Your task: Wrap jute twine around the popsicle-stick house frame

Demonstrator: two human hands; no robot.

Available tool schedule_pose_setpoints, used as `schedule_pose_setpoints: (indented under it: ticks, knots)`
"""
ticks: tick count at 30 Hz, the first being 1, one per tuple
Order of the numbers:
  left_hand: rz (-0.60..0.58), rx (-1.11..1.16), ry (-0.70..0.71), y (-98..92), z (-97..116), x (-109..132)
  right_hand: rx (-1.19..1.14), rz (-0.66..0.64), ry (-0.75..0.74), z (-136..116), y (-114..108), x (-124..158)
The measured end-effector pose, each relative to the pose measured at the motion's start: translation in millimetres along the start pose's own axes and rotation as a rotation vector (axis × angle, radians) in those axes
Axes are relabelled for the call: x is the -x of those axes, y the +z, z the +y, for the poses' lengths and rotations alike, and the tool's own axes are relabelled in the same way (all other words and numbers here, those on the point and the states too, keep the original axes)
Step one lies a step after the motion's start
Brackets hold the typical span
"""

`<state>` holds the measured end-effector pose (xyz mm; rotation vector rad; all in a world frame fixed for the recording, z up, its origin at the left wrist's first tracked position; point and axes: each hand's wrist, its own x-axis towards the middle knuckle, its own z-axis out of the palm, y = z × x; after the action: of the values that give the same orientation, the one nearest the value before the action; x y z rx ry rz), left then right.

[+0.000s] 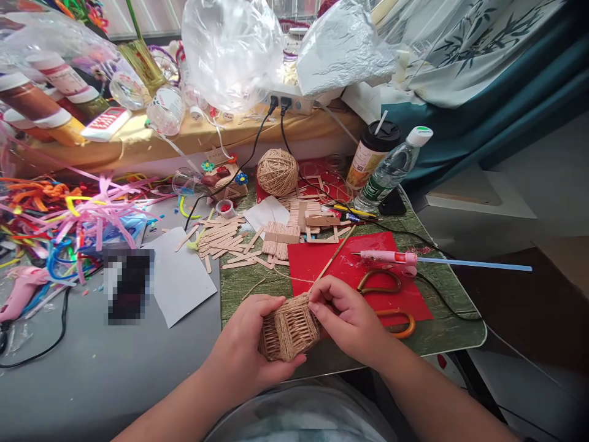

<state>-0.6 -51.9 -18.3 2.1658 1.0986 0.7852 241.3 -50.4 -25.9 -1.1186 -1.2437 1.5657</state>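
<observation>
My left hand [246, 344] is closed around a small box-shaped piece wrapped in twine [289, 328], held just above the front edge of the green mat [442, 276]. My right hand [345, 316] pinches the piece's upper right corner with fingertips together. A thin strand of twine runs from the piece up toward the twine ball [277, 172]. A thin wooden skewer [334, 258] lies slanted on the red sheet [340, 264] just beyond my right hand.
Scissors with orange handles [391, 301] and a pink glue gun [391, 256] lie on the red sheet. Popsicle sticks [225, 239] are scattered mid-table. A water bottle [391, 169], lidded cup [370, 153], pipe cleaners [59, 215], white paper [179, 276] and a second glue gun [23, 291] sit around.
</observation>
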Motion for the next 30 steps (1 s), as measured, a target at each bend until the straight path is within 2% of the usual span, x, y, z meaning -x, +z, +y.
schedule_pose_setpoints:
  ticks: [5,7,13,18,22,27,30]
  knots:
    - [0.019,-0.016,0.159,1.9,-9,3,-0.100,0.007,0.022,10,7,-3]
    - [0.002,-0.062,0.176,1.7,-12,4,-0.127,0.017,0.017,13,11,-2]
    - [0.018,-0.051,0.155,1.2,-15,7,-0.149,0.029,0.026,12,14,0]
    - [0.026,-0.054,0.089,0.8,-14,10,-0.069,0.002,-0.001,12,10,-4]
    - [0.039,-0.065,0.088,0.9,-15,13,0.006,0.029,-0.036,17,10,-5]
    - [0.056,-0.050,0.058,-1.5,-17,17,0.188,0.083,-0.164,30,11,-5]
    - [0.012,-0.074,-0.005,-10.0,-8,17,0.310,0.081,-0.272,32,12,-6]
